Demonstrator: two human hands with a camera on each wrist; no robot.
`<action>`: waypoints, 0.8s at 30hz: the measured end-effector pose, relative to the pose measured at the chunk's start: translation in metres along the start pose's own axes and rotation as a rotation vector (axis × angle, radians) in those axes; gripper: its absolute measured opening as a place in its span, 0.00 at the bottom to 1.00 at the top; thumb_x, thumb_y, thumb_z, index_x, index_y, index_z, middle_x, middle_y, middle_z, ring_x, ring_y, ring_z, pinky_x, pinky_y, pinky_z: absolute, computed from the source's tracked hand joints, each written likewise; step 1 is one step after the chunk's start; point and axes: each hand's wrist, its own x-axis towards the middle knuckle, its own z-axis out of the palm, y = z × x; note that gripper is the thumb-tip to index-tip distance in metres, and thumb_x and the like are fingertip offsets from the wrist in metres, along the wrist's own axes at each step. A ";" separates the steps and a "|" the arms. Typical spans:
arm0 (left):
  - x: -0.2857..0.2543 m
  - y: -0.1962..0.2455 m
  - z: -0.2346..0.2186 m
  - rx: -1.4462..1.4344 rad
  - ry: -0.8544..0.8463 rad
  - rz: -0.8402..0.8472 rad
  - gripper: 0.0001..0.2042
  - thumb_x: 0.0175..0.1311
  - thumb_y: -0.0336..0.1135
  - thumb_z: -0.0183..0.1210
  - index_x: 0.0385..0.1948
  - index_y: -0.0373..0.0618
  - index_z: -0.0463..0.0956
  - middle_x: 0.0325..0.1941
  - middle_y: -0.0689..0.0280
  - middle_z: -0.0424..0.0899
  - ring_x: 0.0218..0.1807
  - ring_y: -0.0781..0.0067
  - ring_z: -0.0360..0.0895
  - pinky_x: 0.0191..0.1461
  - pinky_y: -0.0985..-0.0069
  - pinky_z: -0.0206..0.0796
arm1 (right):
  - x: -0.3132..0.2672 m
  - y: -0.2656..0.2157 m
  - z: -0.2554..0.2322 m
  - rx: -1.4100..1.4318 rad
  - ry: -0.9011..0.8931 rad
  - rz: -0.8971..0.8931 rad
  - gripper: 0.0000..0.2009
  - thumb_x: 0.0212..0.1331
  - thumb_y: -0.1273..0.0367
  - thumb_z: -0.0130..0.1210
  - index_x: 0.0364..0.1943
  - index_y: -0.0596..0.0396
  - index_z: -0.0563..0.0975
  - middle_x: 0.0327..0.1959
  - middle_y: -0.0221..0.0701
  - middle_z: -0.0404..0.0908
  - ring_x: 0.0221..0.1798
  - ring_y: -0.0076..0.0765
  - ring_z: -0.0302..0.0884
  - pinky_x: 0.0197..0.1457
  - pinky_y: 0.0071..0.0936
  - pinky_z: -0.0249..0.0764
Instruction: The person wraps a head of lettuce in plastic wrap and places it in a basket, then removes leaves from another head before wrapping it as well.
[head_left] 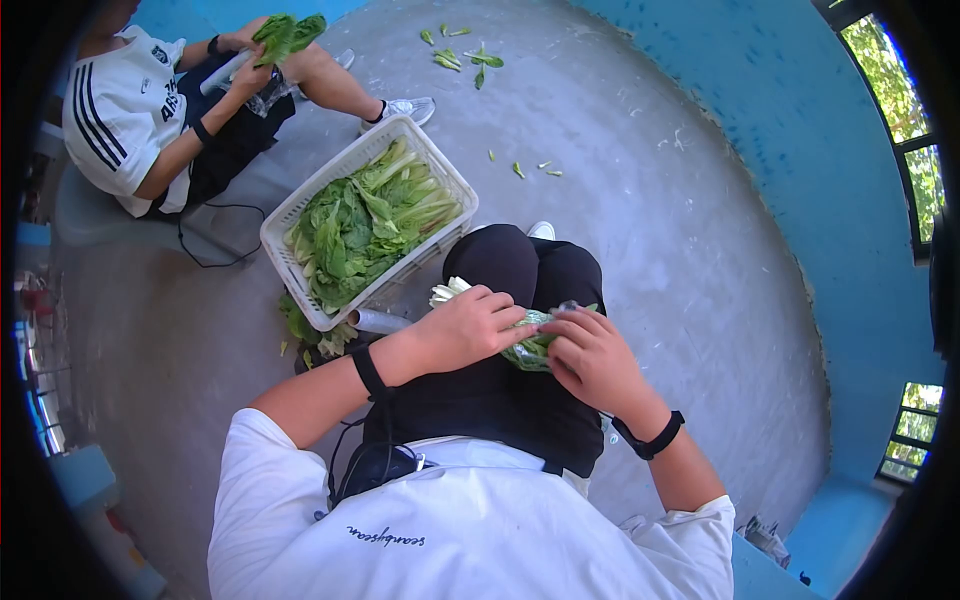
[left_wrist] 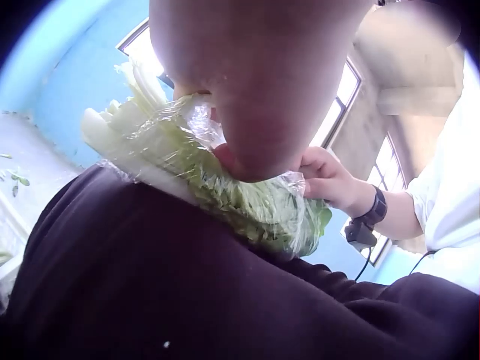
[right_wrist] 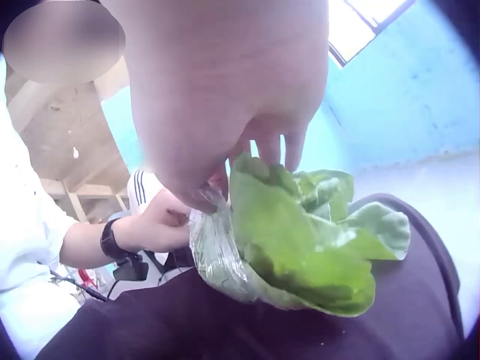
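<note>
A bundle of leafy greens point(head_left: 528, 347) partly wrapped in clear film lies across the thighs. My left hand point(head_left: 470, 328) grips it near the pale stem end, its thumb and fingers on the film. At the leafy end, my right hand point(head_left: 598, 362) pinches the edge of the film point(right_wrist: 217, 247). Green leaves point(right_wrist: 300, 240) stick out past the film there in the right wrist view. White stems point(left_wrist: 112, 135) stand out of the other end in the left wrist view. My palms hide part of the bundle.
A white crate point(head_left: 282, 248) of greens stands ahead to the left, with a film roll point(head_left: 380, 321) and loose leaves point(head_left: 300, 325) beside it. Another person point(head_left: 130, 120) sits beyond, holding greens point(head_left: 290, 37). Scraps point(head_left: 482, 60) lie on the floor.
</note>
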 end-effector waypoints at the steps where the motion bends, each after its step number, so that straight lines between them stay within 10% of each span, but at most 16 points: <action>1: -0.003 0.000 0.000 -0.009 0.013 0.000 0.15 0.60 0.33 0.58 0.49 0.45 0.83 0.44 0.67 0.81 0.49 0.68 0.80 0.51 0.69 0.72 | -0.003 0.007 0.005 0.090 -0.019 0.059 0.07 0.54 0.72 0.64 0.33 0.55 0.77 0.50 0.34 0.83 0.57 0.46 0.79 0.59 0.45 0.74; 11: -0.012 -0.006 -0.001 -0.283 0.097 -0.138 0.10 0.57 0.35 0.69 0.38 0.43 0.85 0.45 0.64 0.88 0.51 0.63 0.84 0.57 0.64 0.74 | -0.008 0.019 0.031 0.477 0.008 0.505 0.07 0.56 0.73 0.60 0.36 0.60 0.76 0.41 0.40 0.86 0.36 0.51 0.81 0.40 0.41 0.77; 24: -0.004 -0.003 -0.005 -0.287 0.119 -0.212 0.05 0.58 0.34 0.67 0.29 0.45 0.83 0.38 0.69 0.87 0.44 0.64 0.83 0.50 0.64 0.72 | 0.016 0.004 0.026 0.078 0.040 0.143 0.06 0.59 0.69 0.64 0.33 0.55 0.79 0.33 0.33 0.80 0.38 0.43 0.80 0.46 0.40 0.74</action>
